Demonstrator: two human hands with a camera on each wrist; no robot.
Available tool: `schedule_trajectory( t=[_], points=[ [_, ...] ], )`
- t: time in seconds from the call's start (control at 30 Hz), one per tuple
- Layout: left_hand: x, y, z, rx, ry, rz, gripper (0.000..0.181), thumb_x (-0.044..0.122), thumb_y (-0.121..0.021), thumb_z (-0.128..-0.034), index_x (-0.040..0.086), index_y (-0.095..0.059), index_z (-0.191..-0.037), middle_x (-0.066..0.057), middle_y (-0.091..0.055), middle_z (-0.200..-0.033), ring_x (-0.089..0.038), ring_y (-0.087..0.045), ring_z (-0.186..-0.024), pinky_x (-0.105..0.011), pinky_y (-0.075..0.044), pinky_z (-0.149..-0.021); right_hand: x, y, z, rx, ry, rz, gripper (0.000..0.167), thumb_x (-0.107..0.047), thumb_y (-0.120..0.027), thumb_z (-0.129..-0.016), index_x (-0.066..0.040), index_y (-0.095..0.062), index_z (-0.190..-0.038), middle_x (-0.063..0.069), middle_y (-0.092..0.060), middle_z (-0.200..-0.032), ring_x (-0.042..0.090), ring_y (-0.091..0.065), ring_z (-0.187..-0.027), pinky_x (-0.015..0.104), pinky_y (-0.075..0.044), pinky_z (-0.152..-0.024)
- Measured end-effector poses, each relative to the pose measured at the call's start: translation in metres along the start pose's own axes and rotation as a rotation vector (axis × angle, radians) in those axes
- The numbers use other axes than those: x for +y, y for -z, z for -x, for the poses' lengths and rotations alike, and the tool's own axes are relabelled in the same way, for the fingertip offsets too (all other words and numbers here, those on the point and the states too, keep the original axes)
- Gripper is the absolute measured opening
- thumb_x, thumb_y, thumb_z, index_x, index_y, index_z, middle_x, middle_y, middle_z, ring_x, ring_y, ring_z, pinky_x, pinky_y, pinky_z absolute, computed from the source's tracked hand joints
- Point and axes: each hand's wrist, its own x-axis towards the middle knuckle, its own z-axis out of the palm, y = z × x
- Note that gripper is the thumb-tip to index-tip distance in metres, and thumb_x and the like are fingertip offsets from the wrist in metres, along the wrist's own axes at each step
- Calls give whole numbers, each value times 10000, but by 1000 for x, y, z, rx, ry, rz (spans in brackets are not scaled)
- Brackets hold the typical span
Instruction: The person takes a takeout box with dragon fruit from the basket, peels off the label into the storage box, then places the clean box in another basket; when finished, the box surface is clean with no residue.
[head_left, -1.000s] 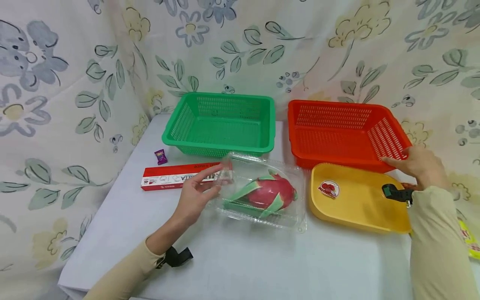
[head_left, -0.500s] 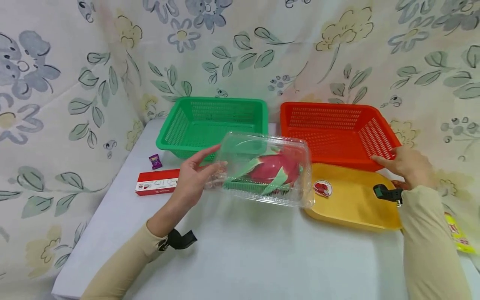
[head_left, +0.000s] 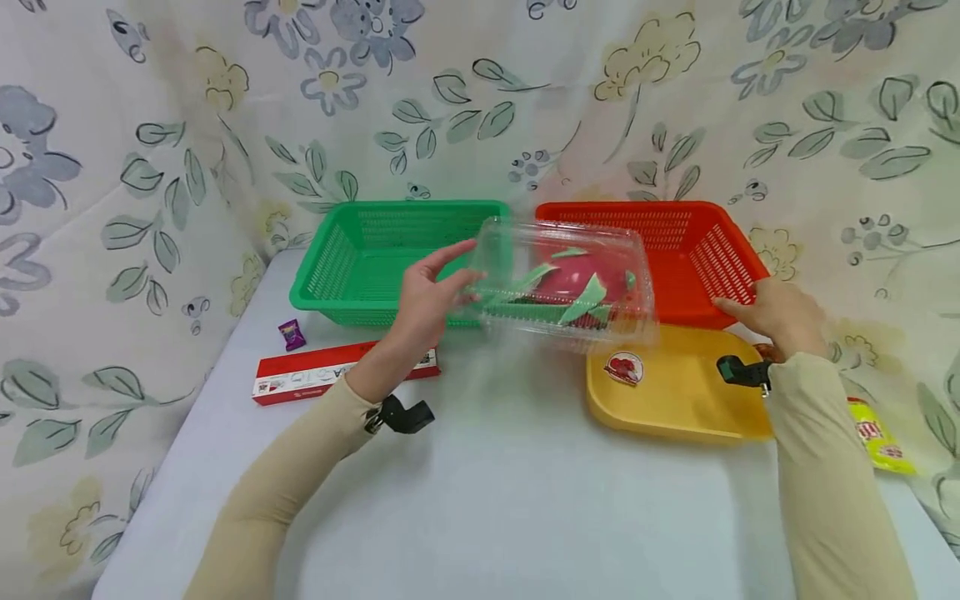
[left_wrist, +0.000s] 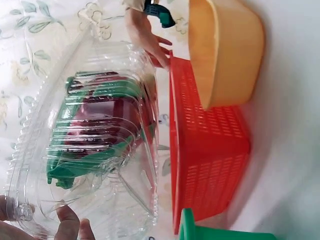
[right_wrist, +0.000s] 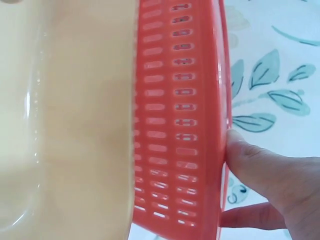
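My left hand (head_left: 431, 296) grips the left end of a clear plastic clamshell box (head_left: 517, 321), held up in the air. Inside it lies a pink-red dragon fruit (head_left: 581, 277) with green scales. The box overlaps the red basket (head_left: 693, 296) and the yellow basin (head_left: 675, 387) in the head view; the left wrist view shows it apart from both. My right hand (head_left: 783, 317) holds the red basket's rim at its front right corner. In the right wrist view, the thumb (right_wrist: 245, 150) touches that rim; part of the hand is out of frame.
A green basket (head_left: 360, 312) stands left of the red one. In front of it lie a long red-and-white carton (head_left: 300, 379) and a small purple packet (head_left: 292, 334). At the right lies a yellow bag (head_left: 877, 437). A floral curtain hangs behind the white table (head_left: 555, 500).
My left hand has lifted the clamshell box with the dragon fruit off the table, up and to the right towards the red basket. My right hand stays on the red rim. The head view has shifted.
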Motion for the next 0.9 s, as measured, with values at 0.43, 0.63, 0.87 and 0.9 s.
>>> schedule_trajectory(
  t=[0.43,0.63,0.87,0.9],
  points=[
    [-18,-74,-93,137,-86,-80,392,-38,-621,-872,76,-689,-1240,-43,-579,-1302,-206,-615,-588,-260,-525,-544,-6,1,-7,57,66,132,595,-458,-626,-934,129,-560,-999,224,-596,-785,312,-525,-629,356,-453,-503],
    [-39,-105,-118,176,-76,-93,369,-23,-624,-882,50,-681,-1239,-116,-602,-799,-186,-506,-456,-237,-456,-443,-10,1,-9,68,73,145,607,-447,-635,-934,152,-576,-1014,235,-604,-788,322,-536,-637,346,-460,-518],
    [-64,-136,-130,209,-32,-281,351,92,-670,-909,86,-678,-1260,-67,-664,-1068,-177,-612,-717,-225,-552,-593,-6,1,-7,74,84,157,602,-446,-630,-933,151,-568,-976,222,-585,-744,311,-526,-614,343,-442,-507],
    [-67,-140,-131,205,-39,-292,349,88,-671,-910,82,-678,-1259,-80,-662,-1086,-171,-604,-761,-241,-562,-616,-6,2,-7,78,86,160,590,-439,-629,-935,148,-569,-967,216,-580,-736,311,-525,-612,348,-438,-510]
  ],
)
